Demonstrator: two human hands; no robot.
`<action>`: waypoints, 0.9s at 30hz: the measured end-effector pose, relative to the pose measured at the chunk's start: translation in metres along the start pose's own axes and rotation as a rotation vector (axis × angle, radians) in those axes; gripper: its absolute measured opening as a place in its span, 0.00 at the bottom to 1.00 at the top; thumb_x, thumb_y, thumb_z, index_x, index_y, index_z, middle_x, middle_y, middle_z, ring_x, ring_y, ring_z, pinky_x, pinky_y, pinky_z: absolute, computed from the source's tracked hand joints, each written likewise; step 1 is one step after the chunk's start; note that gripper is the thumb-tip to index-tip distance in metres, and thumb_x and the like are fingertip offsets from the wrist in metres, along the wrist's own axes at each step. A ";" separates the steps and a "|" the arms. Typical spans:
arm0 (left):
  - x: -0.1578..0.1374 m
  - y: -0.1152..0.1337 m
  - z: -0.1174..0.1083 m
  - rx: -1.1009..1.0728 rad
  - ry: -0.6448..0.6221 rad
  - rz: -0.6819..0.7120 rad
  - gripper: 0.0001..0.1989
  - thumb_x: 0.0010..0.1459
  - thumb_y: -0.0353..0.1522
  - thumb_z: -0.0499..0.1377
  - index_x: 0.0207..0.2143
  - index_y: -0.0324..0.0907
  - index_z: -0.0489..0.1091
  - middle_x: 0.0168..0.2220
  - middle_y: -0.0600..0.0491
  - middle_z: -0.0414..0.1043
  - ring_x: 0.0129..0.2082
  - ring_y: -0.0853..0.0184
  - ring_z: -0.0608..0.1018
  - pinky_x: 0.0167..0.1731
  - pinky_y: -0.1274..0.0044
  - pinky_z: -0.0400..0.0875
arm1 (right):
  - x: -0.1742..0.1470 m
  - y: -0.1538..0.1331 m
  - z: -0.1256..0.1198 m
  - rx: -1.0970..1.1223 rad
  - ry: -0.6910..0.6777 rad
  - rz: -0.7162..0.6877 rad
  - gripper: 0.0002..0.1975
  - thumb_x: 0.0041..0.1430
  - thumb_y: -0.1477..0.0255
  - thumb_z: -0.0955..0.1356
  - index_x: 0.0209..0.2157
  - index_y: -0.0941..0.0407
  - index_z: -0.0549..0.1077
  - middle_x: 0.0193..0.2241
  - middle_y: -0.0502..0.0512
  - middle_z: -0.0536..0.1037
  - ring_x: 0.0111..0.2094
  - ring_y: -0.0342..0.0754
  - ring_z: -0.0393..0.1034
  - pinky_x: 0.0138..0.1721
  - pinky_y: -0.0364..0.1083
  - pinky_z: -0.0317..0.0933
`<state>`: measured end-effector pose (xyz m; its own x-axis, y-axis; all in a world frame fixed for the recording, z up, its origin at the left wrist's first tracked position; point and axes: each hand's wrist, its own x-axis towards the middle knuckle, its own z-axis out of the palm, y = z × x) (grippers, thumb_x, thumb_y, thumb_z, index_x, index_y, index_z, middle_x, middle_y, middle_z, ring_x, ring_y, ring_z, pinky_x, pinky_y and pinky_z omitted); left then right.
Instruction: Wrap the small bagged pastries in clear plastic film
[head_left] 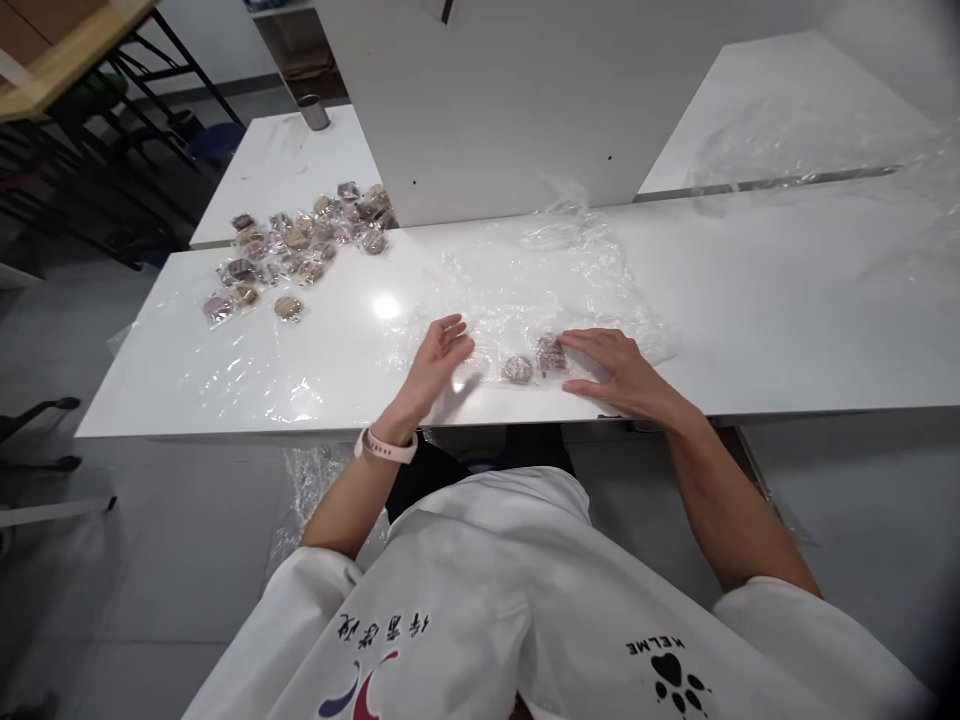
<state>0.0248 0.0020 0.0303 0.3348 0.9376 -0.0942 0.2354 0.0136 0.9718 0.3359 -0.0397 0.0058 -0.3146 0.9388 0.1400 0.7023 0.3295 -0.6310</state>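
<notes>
A clear plastic bag (pixel 555 270) lies flat on the white table in front of me. Near its front edge are two small wrapped treats, a round brownish one (pixel 517 370) and a reddish-purple one (pixel 551 353). My right hand (pixel 619 370) is beside the reddish one, fingers apart, with the index fingertip at its edge; I cannot tell if it touches. To the left, my left hand (pixel 442 355) hovers over the plastic, fingers loosely spread and holding nothing. It wears a pink wristband (pixel 386 446).
Many wrapped treats (pixel 296 240) lie in a loose pile on the table's left. A metal cup (pixel 313 112) stands at the back left. A tall white panel (pixel 517 100) rises behind the bag. More clear plastic (pixel 810 150) lies at the far right.
</notes>
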 end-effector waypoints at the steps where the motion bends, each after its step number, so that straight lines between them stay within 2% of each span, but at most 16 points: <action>1: -0.005 -0.001 0.005 0.159 -0.035 0.106 0.31 0.64 0.45 0.61 0.65 0.49 0.58 0.71 0.43 0.55 0.70 0.51 0.61 0.67 0.54 0.59 | -0.001 0.002 0.004 -0.054 0.003 -0.021 0.29 0.63 0.51 0.68 0.63 0.44 0.68 0.62 0.55 0.71 0.64 0.63 0.61 0.64 0.65 0.53; 4: -0.011 -0.004 0.023 0.599 -0.207 0.427 0.32 0.64 0.42 0.61 0.67 0.50 0.56 0.74 0.46 0.48 0.74 0.49 0.47 0.70 0.50 0.47 | -0.002 0.007 0.010 -0.141 0.027 -0.054 0.29 0.66 0.53 0.66 0.65 0.44 0.65 0.62 0.54 0.71 0.62 0.62 0.63 0.61 0.64 0.55; 5: -0.009 -0.006 0.029 0.696 -0.266 0.489 0.31 0.65 0.41 0.59 0.68 0.50 0.55 0.73 0.46 0.48 0.74 0.50 0.47 0.70 0.50 0.46 | -0.002 0.008 0.011 -0.162 0.034 -0.067 0.28 0.66 0.53 0.66 0.65 0.44 0.66 0.62 0.54 0.72 0.60 0.62 0.64 0.60 0.63 0.56; 7: 0.000 -0.013 0.036 0.800 -0.310 0.531 0.28 0.68 0.37 0.56 0.68 0.49 0.55 0.70 0.45 0.57 0.72 0.52 0.56 0.68 0.53 0.51 | -0.003 0.010 0.012 -0.189 0.045 -0.097 0.25 0.67 0.54 0.65 0.63 0.45 0.69 0.61 0.54 0.73 0.57 0.61 0.66 0.58 0.62 0.57; 9: 0.009 -0.020 0.038 0.809 -0.269 0.509 0.23 0.69 0.35 0.55 0.65 0.46 0.61 0.64 0.44 0.67 0.65 0.54 0.67 0.63 0.58 0.60 | -0.004 0.012 0.012 -0.187 0.073 -0.111 0.20 0.69 0.57 0.63 0.57 0.47 0.74 0.59 0.55 0.75 0.54 0.59 0.69 0.55 0.60 0.60; 11: 0.015 -0.025 0.035 0.771 -0.198 0.479 0.18 0.69 0.37 0.54 0.59 0.44 0.67 0.56 0.43 0.74 0.57 0.55 0.74 0.56 0.63 0.67 | -0.005 0.012 0.012 -0.180 0.131 -0.090 0.17 0.71 0.60 0.61 0.49 0.48 0.79 0.53 0.55 0.79 0.50 0.57 0.71 0.52 0.58 0.61; 14: 0.020 -0.026 0.030 0.714 -0.095 0.419 0.17 0.70 0.43 0.52 0.48 0.43 0.74 0.43 0.43 0.80 0.44 0.57 0.78 0.42 0.70 0.68 | -0.006 0.009 0.010 -0.205 0.215 -0.029 0.19 0.72 0.61 0.58 0.38 0.50 0.79 0.43 0.55 0.83 0.47 0.56 0.73 0.52 0.58 0.61; 17: 0.030 -0.020 0.027 0.655 -0.030 0.322 0.20 0.70 0.47 0.51 0.41 0.44 0.75 0.29 0.49 0.77 0.30 0.63 0.75 0.31 0.75 0.62 | 0.002 0.007 0.001 -0.227 0.215 0.043 0.21 0.71 0.58 0.57 0.36 0.51 0.77 0.34 0.56 0.82 0.39 0.55 0.74 0.47 0.55 0.62; 19: 0.045 -0.015 0.027 0.630 -0.029 0.253 0.20 0.68 0.49 0.53 0.38 0.43 0.74 0.22 0.54 0.71 0.22 0.66 0.71 0.28 0.76 0.58 | 0.014 0.010 -0.006 -0.216 0.185 0.127 0.20 0.70 0.56 0.58 0.37 0.51 0.76 0.28 0.55 0.79 0.31 0.52 0.72 0.38 0.52 0.61; 21: 0.064 -0.011 0.026 0.649 -0.023 0.198 0.18 0.67 0.48 0.56 0.39 0.43 0.73 0.18 0.56 0.66 0.20 0.68 0.68 0.28 0.76 0.57 | 0.031 0.016 -0.010 -0.195 0.152 0.214 0.19 0.68 0.55 0.60 0.39 0.51 0.76 0.25 0.53 0.77 0.27 0.51 0.69 0.32 0.49 0.57; 24: 0.085 -0.006 0.027 0.771 0.061 0.166 0.12 0.65 0.42 0.60 0.42 0.42 0.71 0.22 0.54 0.69 0.24 0.64 0.71 0.31 0.74 0.60 | 0.055 0.025 -0.010 -0.182 0.141 0.292 0.17 0.65 0.55 0.64 0.42 0.52 0.77 0.29 0.55 0.78 0.31 0.52 0.70 0.32 0.49 0.58; 27: 0.085 -0.002 0.029 0.900 0.161 0.293 0.08 0.67 0.35 0.57 0.44 0.41 0.71 0.38 0.44 0.76 0.39 0.57 0.75 0.38 0.69 0.64 | 0.062 0.026 -0.003 -0.246 0.257 0.224 0.18 0.67 0.57 0.62 0.45 0.53 0.77 0.41 0.59 0.80 0.42 0.57 0.72 0.42 0.54 0.62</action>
<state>0.0796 0.0711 0.0144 0.3785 0.8986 0.2220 0.7971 -0.4384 0.4153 0.3371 0.0276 0.0004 0.0111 0.9742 0.2252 0.8769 0.0988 -0.4705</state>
